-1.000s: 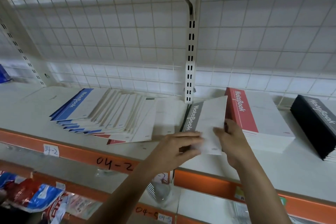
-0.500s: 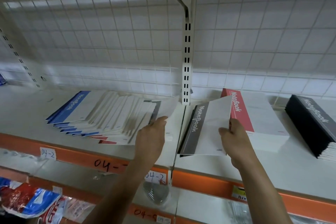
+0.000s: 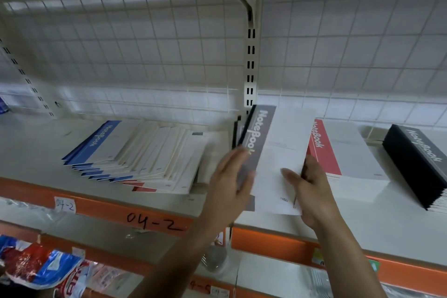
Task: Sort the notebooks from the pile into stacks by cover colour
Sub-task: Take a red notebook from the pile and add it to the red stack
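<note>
Both hands frame the grey notebook (image 3: pixel 278 152), tilted up over the shelf (image 3: pixel 387 232) between pile (image 3: pixel 145 155) and red stack (image 3: pixel 338 152), long axis pointing away. Right hand (image 3: pixel 313 193) pinches its near right edge; left hand (image 3: pixel 227 191) presses the spine with straight fingers. Dark stack (image 3: pixel 416 164) lies rightward, nearer the right hand.

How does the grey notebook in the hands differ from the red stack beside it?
Strip: the grey notebook has a grey strip, the red stack a red one. Pose: the grey notebook is tilted up, gripped by the right hand, with the left hand flat against its strip side. The red stack lies flat on the shelf, untouched. Shared: white covers, "NoteBook" lettering on the strip.
</note>
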The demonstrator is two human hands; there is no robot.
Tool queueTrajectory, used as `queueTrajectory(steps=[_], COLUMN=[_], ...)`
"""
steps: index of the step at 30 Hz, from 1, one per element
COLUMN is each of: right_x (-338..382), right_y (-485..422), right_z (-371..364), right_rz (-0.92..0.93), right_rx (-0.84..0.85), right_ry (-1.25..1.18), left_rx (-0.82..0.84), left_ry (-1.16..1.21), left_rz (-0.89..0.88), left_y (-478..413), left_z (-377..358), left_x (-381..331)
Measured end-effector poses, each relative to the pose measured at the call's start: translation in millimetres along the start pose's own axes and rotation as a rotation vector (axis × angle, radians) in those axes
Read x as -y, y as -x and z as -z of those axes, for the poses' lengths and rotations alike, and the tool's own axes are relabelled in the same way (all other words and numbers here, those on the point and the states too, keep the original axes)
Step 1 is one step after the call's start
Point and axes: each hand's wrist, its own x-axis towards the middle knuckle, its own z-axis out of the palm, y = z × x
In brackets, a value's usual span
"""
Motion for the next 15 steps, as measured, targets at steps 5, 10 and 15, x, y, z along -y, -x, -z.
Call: queueTrajectory(steps=[5, 10, 15], right_x=[3, -2, -5], right_y=[5, 10, 12], right_z=[12, 11, 11], right_rz=[0.114, 0.22, 0.235], right_rx=[0.128, 0.126, 0.119], right_ry=[0.064, 0.159, 0.302], left_rx=[-0.113, -0.224, -0.233], left_ry=[0.309, 0.419, 0.452], left_rz=[0.176, 0.074, 0.069], left_y=[-20, -24, -18], left_z=[11, 11, 1], left_x=[3, -12, -8])
